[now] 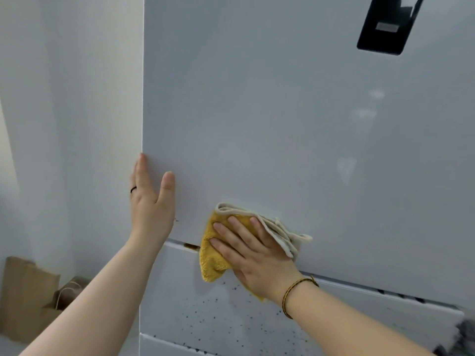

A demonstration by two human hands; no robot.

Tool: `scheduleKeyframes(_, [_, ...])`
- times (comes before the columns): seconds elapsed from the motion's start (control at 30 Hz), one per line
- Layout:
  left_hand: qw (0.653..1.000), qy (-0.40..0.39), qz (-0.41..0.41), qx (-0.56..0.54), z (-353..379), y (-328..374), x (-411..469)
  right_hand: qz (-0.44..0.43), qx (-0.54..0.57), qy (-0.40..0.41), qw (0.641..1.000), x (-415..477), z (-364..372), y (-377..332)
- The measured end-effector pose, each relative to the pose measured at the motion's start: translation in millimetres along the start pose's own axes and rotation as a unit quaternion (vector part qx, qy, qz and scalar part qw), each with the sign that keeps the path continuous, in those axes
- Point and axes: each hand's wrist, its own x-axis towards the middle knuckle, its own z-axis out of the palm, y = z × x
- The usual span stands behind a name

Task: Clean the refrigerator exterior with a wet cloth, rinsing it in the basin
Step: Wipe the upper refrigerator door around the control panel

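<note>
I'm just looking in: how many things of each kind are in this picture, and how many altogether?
Bare hands: 2, the left hand and the right hand
Yellow-and-white terry cloth: 1
White glossy refrigerator: 1
Black rectangular door panel: 1
Brown paper bags: 2
Black finger ring: 1
Braided wrist bracelet: 1
Total: 9

Count: one refrigerator; one cloth, 6 o'clock; two hands, left hand and right hand; one ring; one bracelet; one black panel, 1 o'clock; two paper bags, 8 o'clock.
</note>
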Motion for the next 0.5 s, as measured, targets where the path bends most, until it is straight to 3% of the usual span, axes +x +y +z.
scheduleKeyframes(0.13, [0.998, 0.028, 0.02, 0.045, 9, 3, -6, 0.012, -0.018, -0.014, 1.0, -44, -9, 24])
scheduleKeyframes(0.23, [0.986, 0.043, 0.096, 0.131, 17, 1, -24, 0.028, -0.027, -0.023, 0.999, -70, -15, 37])
scheduleKeyframes(0.4, [0.94, -0.037, 0.272, 0.203, 44, -6, -66, 0.038, -0.058, -0.043, 0.997, -104, -30, 52])
scheduleKeyframes(0.5, [0.919, -0.087, 0.31, 0.226, 59, -11, -89, 0.042, -0.062, -0.058, 0.996, -124, -40, 61])
